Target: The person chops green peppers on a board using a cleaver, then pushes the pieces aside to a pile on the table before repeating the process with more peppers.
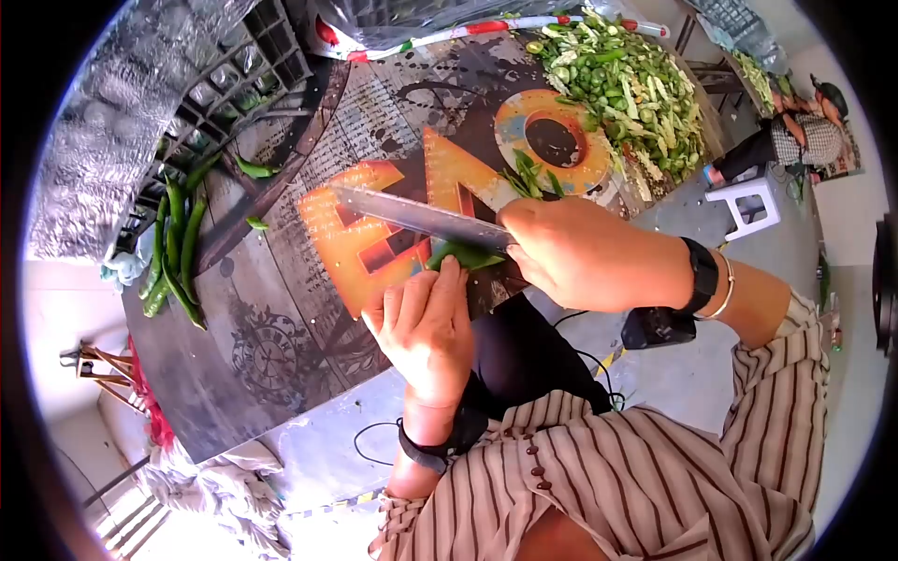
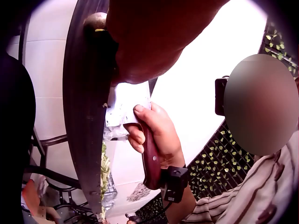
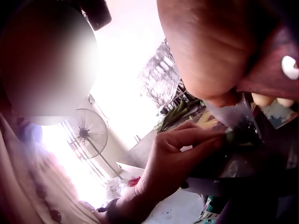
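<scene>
In the head view the right hand grips a wide-bladed knife by its handle; the left wrist view shows the dark red handle inside that hand. The blade lies just above a green pepper near the table's front edge. Fingertips of the left hand press on the pepper from the near side. From the right wrist view, thumb and fingers of the left hand meet at the pepper, beside the blade.
Whole green peppers lie at the table's left, beside a black crate. A heap of cut peppers covers the far right, with a few pieces nearer the knife. Beyond the table, a person sits near a white stool.
</scene>
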Demonstrator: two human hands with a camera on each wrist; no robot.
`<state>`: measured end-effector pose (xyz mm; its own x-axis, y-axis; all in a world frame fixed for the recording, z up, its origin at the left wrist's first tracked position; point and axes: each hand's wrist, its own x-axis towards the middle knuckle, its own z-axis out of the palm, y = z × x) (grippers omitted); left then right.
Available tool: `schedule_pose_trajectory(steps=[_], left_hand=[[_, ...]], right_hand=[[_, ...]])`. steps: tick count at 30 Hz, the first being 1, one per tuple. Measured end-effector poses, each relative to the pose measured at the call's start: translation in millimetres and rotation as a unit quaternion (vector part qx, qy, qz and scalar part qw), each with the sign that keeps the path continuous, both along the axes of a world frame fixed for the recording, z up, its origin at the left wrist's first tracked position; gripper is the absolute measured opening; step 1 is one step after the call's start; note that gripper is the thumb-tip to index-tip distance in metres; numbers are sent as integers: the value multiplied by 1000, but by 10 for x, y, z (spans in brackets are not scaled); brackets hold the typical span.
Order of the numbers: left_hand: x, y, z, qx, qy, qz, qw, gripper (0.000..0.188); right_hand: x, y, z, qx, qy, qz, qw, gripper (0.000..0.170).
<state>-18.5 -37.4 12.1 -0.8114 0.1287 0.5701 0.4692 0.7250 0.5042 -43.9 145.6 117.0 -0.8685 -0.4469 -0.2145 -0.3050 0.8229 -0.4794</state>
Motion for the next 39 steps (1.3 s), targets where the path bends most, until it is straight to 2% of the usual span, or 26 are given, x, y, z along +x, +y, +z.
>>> schedule_pose_trajectory(steps=[6, 9, 15, 19, 27, 29, 30, 35, 39], left_hand=[[-3, -15, 12, 2, 14, -14, 1000, 20], [-2, -8, 22, -4, 8, -9, 1000, 20], [-26, -4, -32, 6, 31, -19, 999, 19], [-6, 3, -26, -2, 26, -6, 1000, 17], [-18, 3, -24, -13, 63, 1, 998, 15], [-25, 13, -48, -5, 70, -2, 998, 14], [-11, 17, -46, -4, 70, -3, 998, 14], [-6, 36, -13, -8, 66, 15, 998, 14], [-1, 36, -40, -16, 70, 15, 997, 12]], right_hand=[[-21, 1, -7, -3, 28, 21, 999, 12], [8, 5, -54, 11, 11, -3, 1000, 20], [-89, -59, -231, -57, 71, 19, 996, 18], [-158, -105, -211, -42, 46, 11, 998, 20], [-155, 62, -306, -126, 107, -49, 985, 21], [-132, 98, -271, -138, 183, -60, 972, 20], [-130, 128, -231, -131, 188, -58, 972, 19], [20, 255, -68, -154, 157, -72, 973, 19], [128, 319, -37, -116, 138, -82, 980, 18]])
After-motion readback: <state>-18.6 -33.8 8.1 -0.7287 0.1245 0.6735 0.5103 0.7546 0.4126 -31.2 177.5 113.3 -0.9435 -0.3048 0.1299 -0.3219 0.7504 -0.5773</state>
